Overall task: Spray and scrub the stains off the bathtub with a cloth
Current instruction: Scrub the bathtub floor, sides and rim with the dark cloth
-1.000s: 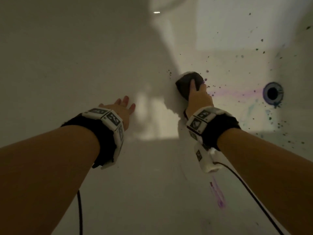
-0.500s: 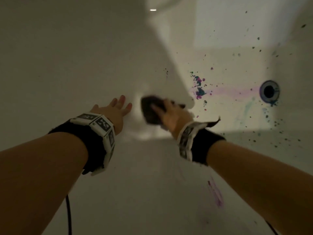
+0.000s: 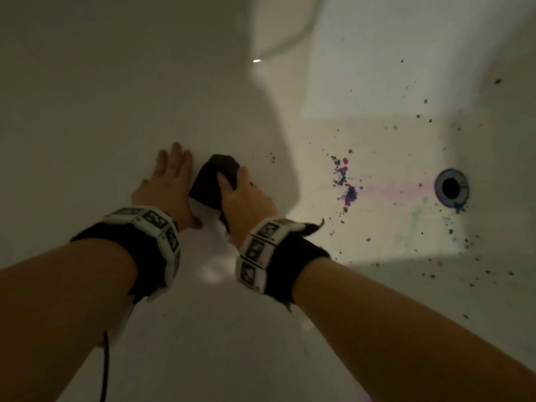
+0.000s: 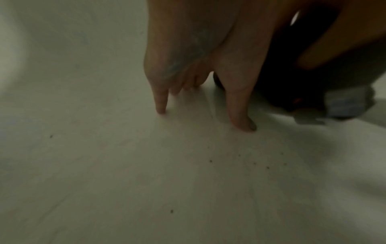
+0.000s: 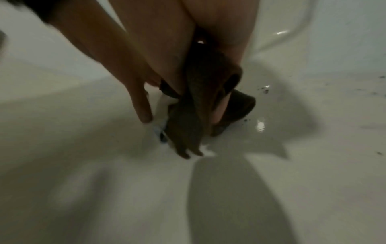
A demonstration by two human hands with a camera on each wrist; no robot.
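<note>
The right hand [image 3: 246, 198] has its fingers [image 5: 217, 113] clenched round a dark cloth [image 3: 214, 181], pressing it on the white bathtub [image 3: 145, 82] wall; just beside, the left hand [image 3: 168, 184] rests flat, fingers [image 4: 160, 102] released; purple-and-teal stains [image 3: 345, 181] lie between cloth and drain [image 3: 451, 188].

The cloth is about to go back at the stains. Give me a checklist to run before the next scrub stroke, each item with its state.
1. Cloth gripped by right hand: ok.
2. Left hand braced flat on the tub, out of the stroke's way: ok.
3. Cloth on the stains: not ok; it sits left of the purple and teal cluster, apart from it.
4. Stains gone: not ok; cluster, pink streak and dark specks remain toward the drain.
5. Stains sprayed wet: cannot tell.
6. Spray bottle within reach: cannot tell; none in view.
</note>
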